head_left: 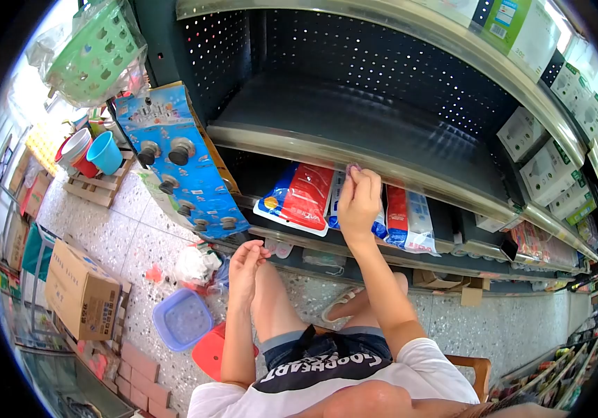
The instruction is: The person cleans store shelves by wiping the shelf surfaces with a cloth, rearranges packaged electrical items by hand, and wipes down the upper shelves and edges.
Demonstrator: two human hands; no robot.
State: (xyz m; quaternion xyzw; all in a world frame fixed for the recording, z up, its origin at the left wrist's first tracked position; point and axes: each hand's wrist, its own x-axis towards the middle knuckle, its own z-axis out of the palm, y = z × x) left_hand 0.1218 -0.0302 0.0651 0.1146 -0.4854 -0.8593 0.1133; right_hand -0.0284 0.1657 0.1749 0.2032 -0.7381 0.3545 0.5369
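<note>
My right hand (359,198) is pinched closed at the shelf edge (421,184), perhaps on a purplish scrap, and partly blocks the middle one of the red-and-blue bags (299,198) on the shelf below. My left hand (247,263) has its fingertips pressed together near my knee. Beside the bags hangs a blue card (198,181) with dark knobs; a purple tub (182,320) sits on the floor. My shirt (341,373) reads "GOODHEART"; the bags' print is too small.

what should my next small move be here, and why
Probably bring your left hand up to join your right hand at the metal shelf edge: the right fingertips are already there, by the bags, while the left is lower, away from that edge.
</note>
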